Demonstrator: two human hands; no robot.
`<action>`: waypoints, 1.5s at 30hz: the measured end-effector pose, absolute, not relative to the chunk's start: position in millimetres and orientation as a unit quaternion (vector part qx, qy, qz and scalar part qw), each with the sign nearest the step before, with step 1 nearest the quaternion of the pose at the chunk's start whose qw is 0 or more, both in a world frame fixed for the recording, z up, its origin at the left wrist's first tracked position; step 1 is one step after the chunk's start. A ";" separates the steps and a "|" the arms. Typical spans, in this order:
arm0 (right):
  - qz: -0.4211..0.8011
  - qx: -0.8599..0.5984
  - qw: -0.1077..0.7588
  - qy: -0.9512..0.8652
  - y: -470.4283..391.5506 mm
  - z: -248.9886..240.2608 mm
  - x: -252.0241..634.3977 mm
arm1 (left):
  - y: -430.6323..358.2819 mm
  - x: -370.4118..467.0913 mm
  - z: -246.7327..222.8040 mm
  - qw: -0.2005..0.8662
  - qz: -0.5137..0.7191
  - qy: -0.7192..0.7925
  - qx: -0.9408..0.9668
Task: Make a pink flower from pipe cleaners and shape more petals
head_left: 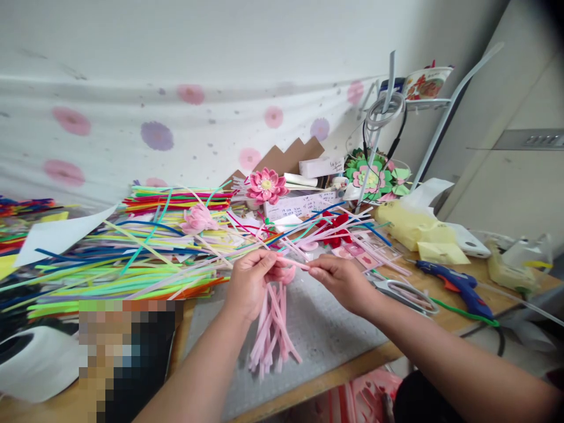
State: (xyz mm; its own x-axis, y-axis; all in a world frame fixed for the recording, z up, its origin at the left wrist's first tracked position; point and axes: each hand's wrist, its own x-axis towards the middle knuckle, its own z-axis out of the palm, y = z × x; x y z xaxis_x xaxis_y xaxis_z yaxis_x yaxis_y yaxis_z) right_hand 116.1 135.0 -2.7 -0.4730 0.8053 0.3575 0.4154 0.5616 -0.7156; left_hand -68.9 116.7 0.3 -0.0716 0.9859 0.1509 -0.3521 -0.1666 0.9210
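Observation:
My left hand (255, 276) is closed, thumb against fingers, on one end of a pink pipe cleaner (293, 262). The other end is pinched in my right hand (337, 276), so the strip spans the short gap between them. A curled pink piece (288, 275) shows just under the left fingers. Below my left hand, a bundle of pale pink pipe cleaners (274, 332) fans out over the grey cutting mat (326, 341). Whether that bundle is joined to the piece in my left hand, I cannot tell.
Heaps of coloured pipe cleaners (132, 288) cover the left side. Behind stand a pink flower (267, 185) and a paler one (198, 218); a red flower (333, 228) lies nearer right. Scissors (408, 295) and a blue glue gun (458, 285) lie beside my right forearm.

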 end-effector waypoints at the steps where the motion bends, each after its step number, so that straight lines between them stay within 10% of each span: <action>1: 0.231 -0.365 0.339 -0.836 134.7 -1.4 117.0 | 117.2 -69.5 -0.4 0.534 0.633 0.370 0.422; 12: 0.073 -0.404 0.236 -0.881 136.5 -0.4 122.5 | 121.9 -74.1 -2.8 0.537 0.643 0.382 0.390; 26: 0.026 -0.358 0.335 -0.871 141.3 -12.3 130.0 | 123.1 -83.1 3.2 0.506 0.634 0.414 0.413; 34: 0.006 -0.512 0.092 -0.854 165.0 -27.8 133.7 | 134.0 -99.8 -7.8 0.475 0.428 0.551 0.536; 45: -0.041 -0.551 0.029 -0.833 165.3 -34.9 123.7 | 142.4 -110.2 -12.2 0.214 0.324 0.669 0.634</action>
State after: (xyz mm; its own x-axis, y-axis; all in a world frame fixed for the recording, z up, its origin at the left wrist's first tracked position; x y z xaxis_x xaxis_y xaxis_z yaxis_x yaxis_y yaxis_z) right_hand 123.7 165.3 -34.9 -0.3912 0.9156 0.0928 0.9203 0.3895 0.0368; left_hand -110.2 142.4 -12.2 -0.1047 0.9868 0.1235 0.7090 -0.0130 0.7051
